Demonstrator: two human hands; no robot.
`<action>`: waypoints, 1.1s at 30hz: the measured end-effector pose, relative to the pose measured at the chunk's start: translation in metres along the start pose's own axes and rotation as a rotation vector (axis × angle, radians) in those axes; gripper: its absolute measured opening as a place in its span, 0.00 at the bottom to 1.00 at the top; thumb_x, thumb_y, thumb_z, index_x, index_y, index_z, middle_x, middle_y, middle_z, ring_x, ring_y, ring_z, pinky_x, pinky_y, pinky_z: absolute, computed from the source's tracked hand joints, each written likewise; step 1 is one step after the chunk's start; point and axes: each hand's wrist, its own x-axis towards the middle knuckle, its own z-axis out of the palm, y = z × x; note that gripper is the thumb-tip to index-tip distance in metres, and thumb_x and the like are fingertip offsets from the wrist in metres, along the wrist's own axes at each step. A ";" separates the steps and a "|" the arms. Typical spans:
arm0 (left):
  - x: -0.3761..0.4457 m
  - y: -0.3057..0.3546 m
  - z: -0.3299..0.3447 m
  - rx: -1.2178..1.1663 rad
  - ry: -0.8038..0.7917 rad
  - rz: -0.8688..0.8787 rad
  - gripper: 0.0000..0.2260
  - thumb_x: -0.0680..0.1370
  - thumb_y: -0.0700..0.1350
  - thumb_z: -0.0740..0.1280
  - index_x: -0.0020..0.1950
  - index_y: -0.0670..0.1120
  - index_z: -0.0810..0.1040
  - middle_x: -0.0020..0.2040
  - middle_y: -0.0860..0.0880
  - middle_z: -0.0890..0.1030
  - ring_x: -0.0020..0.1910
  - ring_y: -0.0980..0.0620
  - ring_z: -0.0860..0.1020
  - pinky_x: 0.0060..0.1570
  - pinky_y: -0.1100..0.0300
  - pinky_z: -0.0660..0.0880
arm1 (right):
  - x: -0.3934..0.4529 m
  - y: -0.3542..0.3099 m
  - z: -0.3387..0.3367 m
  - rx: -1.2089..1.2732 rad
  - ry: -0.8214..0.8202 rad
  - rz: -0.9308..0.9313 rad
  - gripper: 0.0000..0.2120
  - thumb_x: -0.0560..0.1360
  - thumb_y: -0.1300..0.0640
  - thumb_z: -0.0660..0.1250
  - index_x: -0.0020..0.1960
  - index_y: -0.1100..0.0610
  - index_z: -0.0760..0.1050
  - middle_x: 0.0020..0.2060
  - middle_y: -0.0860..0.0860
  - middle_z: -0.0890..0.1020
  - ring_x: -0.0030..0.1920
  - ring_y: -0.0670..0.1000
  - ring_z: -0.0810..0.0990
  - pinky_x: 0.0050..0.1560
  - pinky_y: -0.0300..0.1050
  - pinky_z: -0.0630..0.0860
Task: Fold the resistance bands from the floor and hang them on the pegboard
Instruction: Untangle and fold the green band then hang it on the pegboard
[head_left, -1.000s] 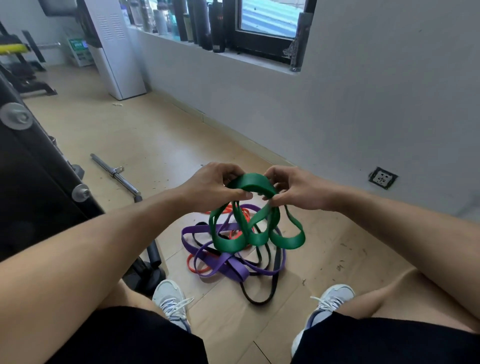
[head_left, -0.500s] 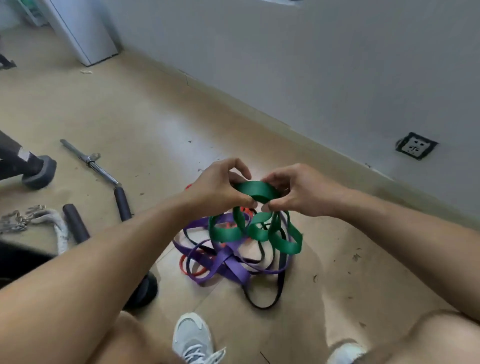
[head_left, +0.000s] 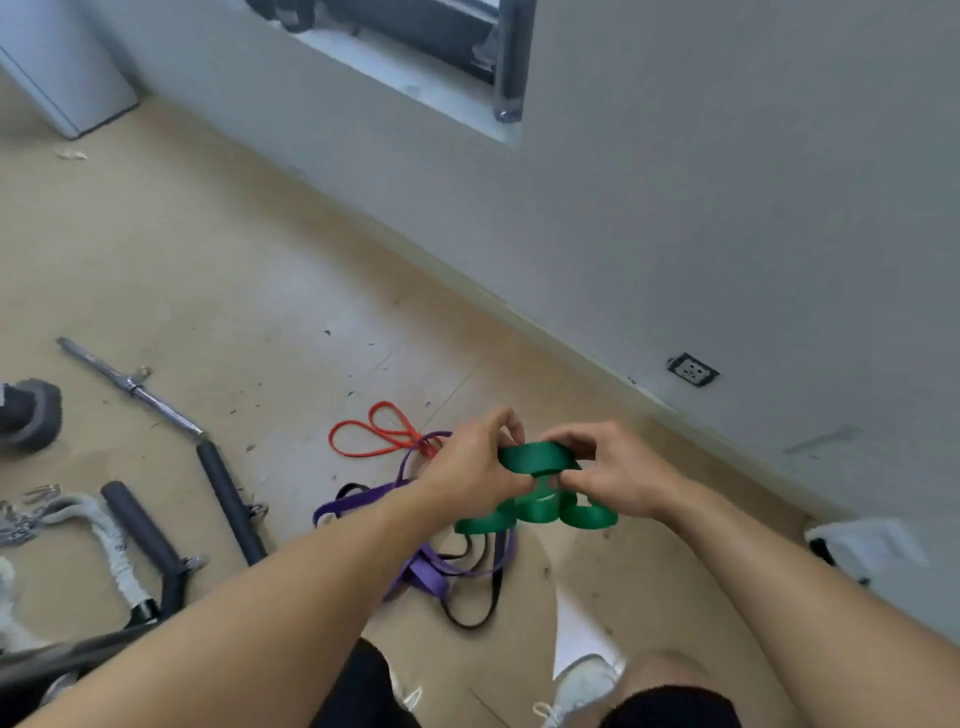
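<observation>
Here, on the far left of the floor (head_left: 218, 260), a metal bar (head_left: 132, 387) and padded black handles (head_left: 228, 501) lie apart from the bands. Next come the red band (head_left: 371, 434), the purple band (head_left: 415, 569) and the black band (head_left: 475, 603), tangled loosely on the boards. Above them the left hand (head_left: 475, 470) pinches the green band (head_left: 537, 460) with curled fingers, and the right hand (head_left: 610, 475) pinches its other side, several loops hanging beneath. No pegboard is in view. The likely risk is a slack pinch: the springy coils could pop open and drop into the tangle below, undoing the fold.
</observation>
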 end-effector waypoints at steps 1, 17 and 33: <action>-0.014 0.026 -0.012 -0.030 -0.012 -0.022 0.18 0.69 0.47 0.78 0.48 0.56 0.70 0.46 0.54 0.84 0.39 0.55 0.82 0.38 0.57 0.79 | -0.022 -0.023 -0.017 0.019 0.020 0.013 0.18 0.70 0.58 0.73 0.58 0.45 0.83 0.51 0.40 0.87 0.55 0.41 0.84 0.63 0.51 0.79; -0.179 0.337 -0.184 -0.158 0.080 0.231 0.21 0.68 0.37 0.80 0.56 0.49 0.78 0.49 0.52 0.87 0.47 0.57 0.84 0.45 0.65 0.80 | -0.262 -0.294 -0.218 0.238 0.422 0.058 0.26 0.69 0.54 0.81 0.63 0.41 0.78 0.50 0.41 0.87 0.52 0.40 0.85 0.62 0.46 0.81; -0.146 0.504 -0.109 -0.043 -0.090 0.545 0.29 0.72 0.42 0.78 0.66 0.59 0.70 0.50 0.62 0.86 0.50 0.62 0.83 0.56 0.59 0.81 | -0.372 -0.229 -0.324 0.400 0.799 0.068 0.30 0.68 0.56 0.82 0.65 0.37 0.76 0.54 0.40 0.86 0.56 0.43 0.84 0.68 0.51 0.78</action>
